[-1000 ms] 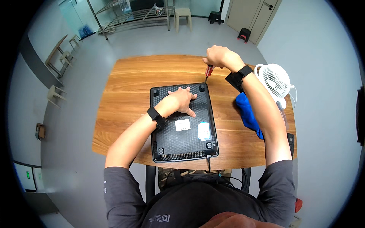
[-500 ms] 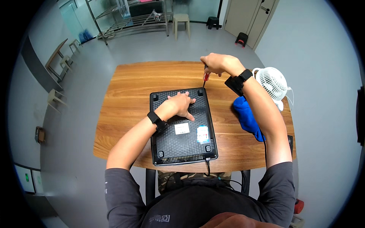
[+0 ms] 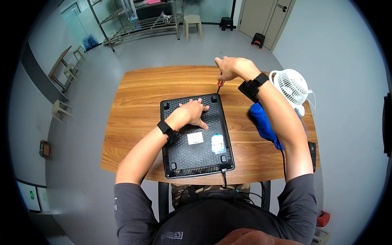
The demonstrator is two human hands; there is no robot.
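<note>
A flat black appliance (image 3: pixel 175 151), shaped like an induction cooktop, lies bottom side up with feet at its corners, vent slots and two labels. My left hand (image 3: pixel 192 112) rests on its textured underside with fingers spread. At the far right corner, my right hand (image 3: pixel 232 68) grips the top of a screwdriver (image 3: pixel 221 83) with a red handle. The screwdriver stands nearly upright, its shaft reaching down to the appliance's corner; the tip's exact contact is too small to make out. A black cable (image 3: pixel 224 179) leaves the appliance's near edge.
The wooden table (image 3: pixel 134 94) carries a blue cloth bundle (image 3: pixel 263 122), a white fan (image 3: pixel 290 85) at the far right and a dark flat object (image 3: pixel 312 155) by the right edge. Beyond are a metal rack (image 3: pixel 143 26) and a beige stool (image 3: pixel 192 25).
My right hand has shifted slightly and turned a little around the screwdriver's handle. My left hand stays flat on the appliance, which keeps its place on the table.
</note>
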